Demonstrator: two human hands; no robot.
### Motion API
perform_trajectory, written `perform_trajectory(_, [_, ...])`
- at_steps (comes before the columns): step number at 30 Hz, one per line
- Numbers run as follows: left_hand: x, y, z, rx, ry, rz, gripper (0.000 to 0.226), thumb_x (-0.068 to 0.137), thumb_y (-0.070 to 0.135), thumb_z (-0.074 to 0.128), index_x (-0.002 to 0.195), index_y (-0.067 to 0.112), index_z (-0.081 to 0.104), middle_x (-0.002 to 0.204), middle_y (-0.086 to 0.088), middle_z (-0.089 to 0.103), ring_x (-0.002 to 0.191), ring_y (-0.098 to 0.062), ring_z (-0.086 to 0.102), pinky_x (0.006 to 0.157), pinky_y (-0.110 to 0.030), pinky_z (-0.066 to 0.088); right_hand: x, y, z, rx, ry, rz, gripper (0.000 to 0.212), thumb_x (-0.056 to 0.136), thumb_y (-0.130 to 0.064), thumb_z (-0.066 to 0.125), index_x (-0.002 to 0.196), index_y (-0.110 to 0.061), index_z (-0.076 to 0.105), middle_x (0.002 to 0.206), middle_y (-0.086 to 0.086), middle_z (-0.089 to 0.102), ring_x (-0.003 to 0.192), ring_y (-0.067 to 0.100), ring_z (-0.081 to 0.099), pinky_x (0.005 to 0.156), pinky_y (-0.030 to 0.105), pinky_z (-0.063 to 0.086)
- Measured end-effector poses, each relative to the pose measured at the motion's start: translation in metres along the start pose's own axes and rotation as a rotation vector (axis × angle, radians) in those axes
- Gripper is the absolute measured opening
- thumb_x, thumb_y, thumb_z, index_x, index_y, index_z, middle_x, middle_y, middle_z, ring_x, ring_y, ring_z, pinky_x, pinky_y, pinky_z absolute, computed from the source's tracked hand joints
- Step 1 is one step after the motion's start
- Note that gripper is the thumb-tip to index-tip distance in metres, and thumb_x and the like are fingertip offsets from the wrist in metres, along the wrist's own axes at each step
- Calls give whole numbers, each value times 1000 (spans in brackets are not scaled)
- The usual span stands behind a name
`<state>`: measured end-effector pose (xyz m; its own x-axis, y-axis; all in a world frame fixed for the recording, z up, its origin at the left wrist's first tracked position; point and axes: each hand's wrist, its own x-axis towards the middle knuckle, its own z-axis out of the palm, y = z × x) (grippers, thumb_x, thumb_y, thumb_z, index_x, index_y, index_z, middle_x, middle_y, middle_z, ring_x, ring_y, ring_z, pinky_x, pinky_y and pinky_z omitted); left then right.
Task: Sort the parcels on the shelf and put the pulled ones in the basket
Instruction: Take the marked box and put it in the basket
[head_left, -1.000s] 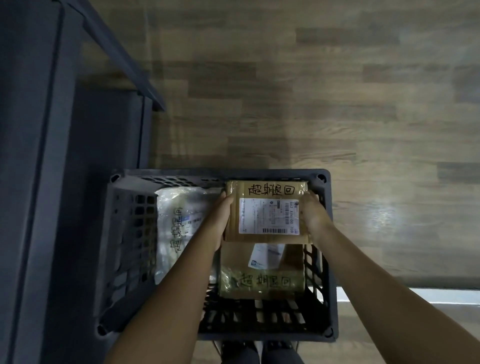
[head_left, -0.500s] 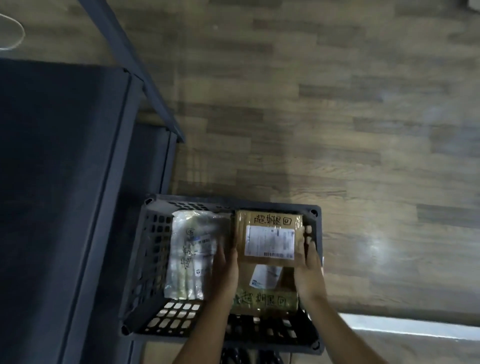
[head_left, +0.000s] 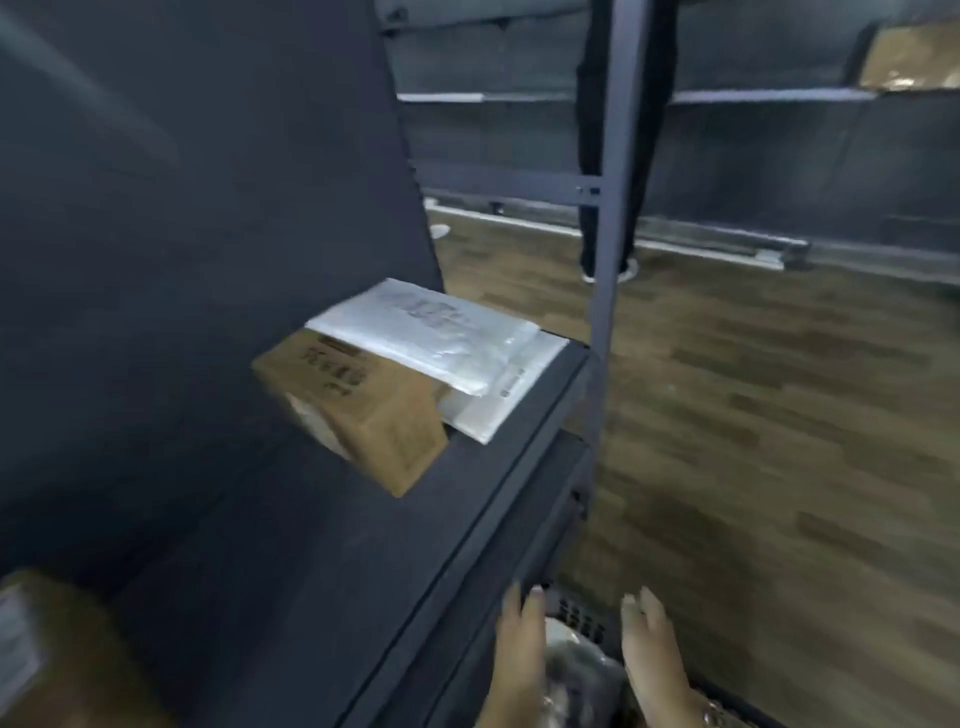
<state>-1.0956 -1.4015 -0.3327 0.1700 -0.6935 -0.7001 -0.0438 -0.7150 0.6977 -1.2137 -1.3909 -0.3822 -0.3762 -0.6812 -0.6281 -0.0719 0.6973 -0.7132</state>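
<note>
Mailer of white soft plastic, above my spread, empty left grip and right grip, looked light, floppy; edge pinch suited.

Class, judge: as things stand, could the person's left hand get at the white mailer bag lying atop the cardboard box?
Probably yes. The left hand is open and empty, low beside the shelf; the white mailer bag lies uppermost on the cardboard box, near the open front, nothing covering it.
</note>
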Motion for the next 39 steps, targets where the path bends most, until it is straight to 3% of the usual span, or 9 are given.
perform_trajectory(6, [-89, 53, -128, -113, 158, 225, 54, 103, 38, 31, 152, 21, 17, 159, 3, 16, 145, -18, 20, 114, -33, 22, -116, -111, 69, -140, -254, -434, 53, 102, -33, 33, 150, -13, 23, 156, 7, 25, 141, 25, 29, 111, 39, 29])
perform_trajectory(12, [-153, 59, -236, -227, 438, 310, 53, 102, 37, 31, 151, 20, 19, 158, -1, 20, 143, -22, 24, 113, -37, 25, -225, -139, 137, -381, -547, -697, 55, 102, -35, 32, 152, -19, 17, 158, 2, 14, 143, 21, 23, 109, 35, 29])
perform_trajectory(16, [-175, 51, -281, -248, 494, 321, 54, 102, 38, 31, 151, 20, 19, 158, -1, 20, 144, -22, 23, 113, -38, 24, -267, -144, 166, -460, -642, -822, 56, 101, -36, 33, 152, -18, 16, 158, 1, 13, 143, 20, 24, 109, 33, 29])
perform_trajectory(21, [-171, 62, -307, -249, 477, 332, 55, 100, 39, 33, 150, 19, 22, 156, -4, 24, 142, -24, 26, 114, -41, 25, -280, -160, 182, -487, -639, -860, 57, 101, -36, 35, 151, -17, 17, 158, 1, 13, 143, 20, 24, 110, 33, 29])
perform_trajectory(35, [-88, 120, -336, -103, 271, 349, 56, 100, 40, 34, 150, 20, 22, 158, -2, 20, 146, -23, 17, 118, -38, 18, -228, -214, 218, -479, -370, -769, 56, 100, -36, 36, 150, -13, 22, 156, 9, 21, 142, 26, 24, 114, 35, 22])
perform_trajectory(39, [-67, 131, -342, -42, 255, 318, 56, 100, 42, 33, 151, 21, 21, 158, -3, 20, 145, -24, 22, 114, -37, 21, -206, -224, 220, -479, -324, -750, 57, 99, -38, 38, 150, -14, 25, 155, 12, 25, 143, 28, 24, 116, 37, 19])
